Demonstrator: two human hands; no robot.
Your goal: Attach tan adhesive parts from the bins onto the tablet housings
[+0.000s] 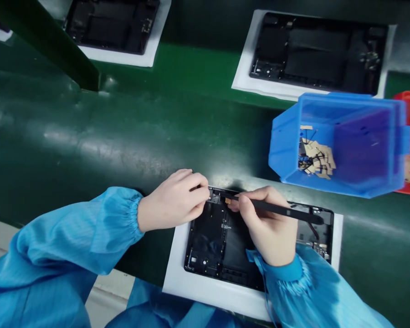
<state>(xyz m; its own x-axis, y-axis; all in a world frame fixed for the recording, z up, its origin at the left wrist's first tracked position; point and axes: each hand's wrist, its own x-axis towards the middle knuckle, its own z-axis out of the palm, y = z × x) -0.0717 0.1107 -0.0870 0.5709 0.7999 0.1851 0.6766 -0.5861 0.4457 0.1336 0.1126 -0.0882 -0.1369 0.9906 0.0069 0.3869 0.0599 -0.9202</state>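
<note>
Right hand grips a black tool over an uncovered tablet; left hand curls, its hold unclear. Work looks underway, unfinished.

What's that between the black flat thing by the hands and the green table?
A white sheet. The head view shows it under the black flat thing, on the green table, poking out at the sides.

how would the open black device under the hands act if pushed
The open black device would probably slide flat rather than tip, being low and broad. A push might drag the white sheet underneath along with it. It also looks fragile to careless handling, since a thin wire lies exposed inside.
</note>
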